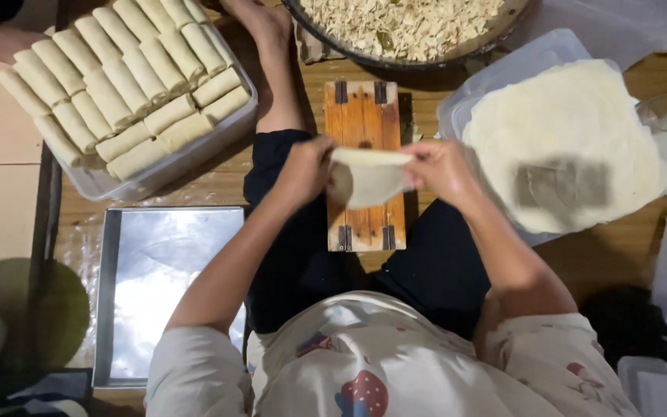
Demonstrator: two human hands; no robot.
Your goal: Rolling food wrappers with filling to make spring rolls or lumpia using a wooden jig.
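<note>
we hold a thin pale wrapper [368, 177] up between both hands, just above the small wooden board [364, 116] that lies across our lap. our left hand [306, 168] pinches the wrapper's left edge, fingers closed on it, and our right hand [443, 166] grips its right edge the same way, so the sheet hangs slack between them with its top edge folded over. the board is orange-brown, with dark metal hinges at its near and far ends. to the right, just beside our right hand, a stack of round wrappers [565, 143] sits on a clear plastic lid [503, 73]. beyond the board is a wide dark bowl [418, 58] of shredded pale filling. to the far left, a clear tray [156, 174] holds rows of finished rolls [121, 81], packed side by side. nearer us on the left lies a shiny metal tray [167, 286].
</note>
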